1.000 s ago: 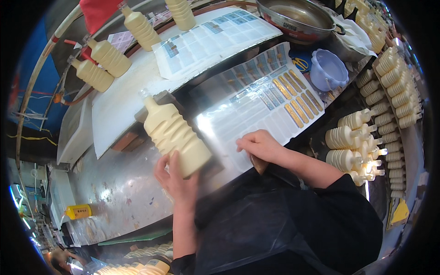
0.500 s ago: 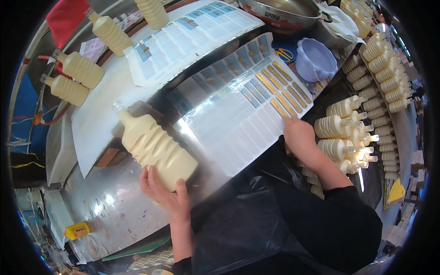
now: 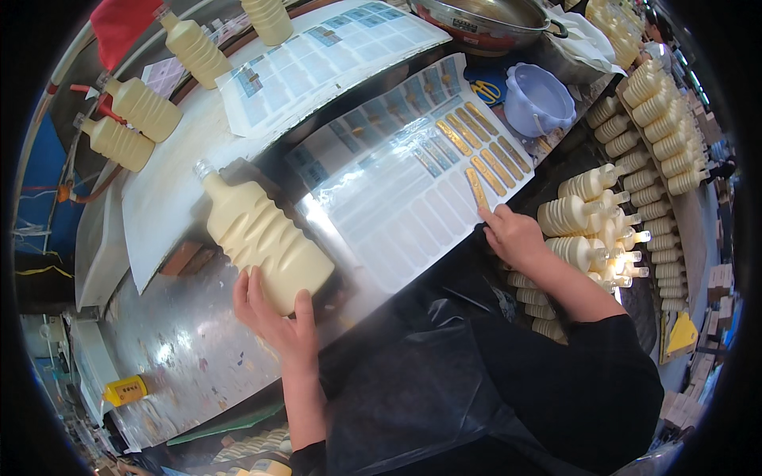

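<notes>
A cream, ribbed bottle [image 3: 262, 230] with a clear neck lies tilted on the metal worktop, its neck toward the far left. My left hand [image 3: 274, 317] grips its base, thumb on one side and fingers on the other. On the right, my right hand [image 3: 516, 238] pinches the near end of a narrow gold sticker [image 3: 475, 189]. That sticker slants off its row at the near edge of the sticker sheet [image 3: 357, 218]. More gold and blue strips remain on the sheet, beside several bare outlines.
Another printed sheet [image 3: 317, 63] covers the white board [image 3: 186, 174] behind. Several cream bottles [image 3: 143, 107] stand far left. A lilac bucket [image 3: 540, 99], yellow scissors [image 3: 484, 92] and a metal pan [image 3: 480, 24] sit far right. Stacked bottles [image 3: 587, 218] crowd the right; a yellow container [image 3: 125, 390] is near left.
My right hand has drawn slightly toward me, and the end gold sticker now reaches past its row into my fingers. The bottle stays in my left hand; the view has shifted a little.
</notes>
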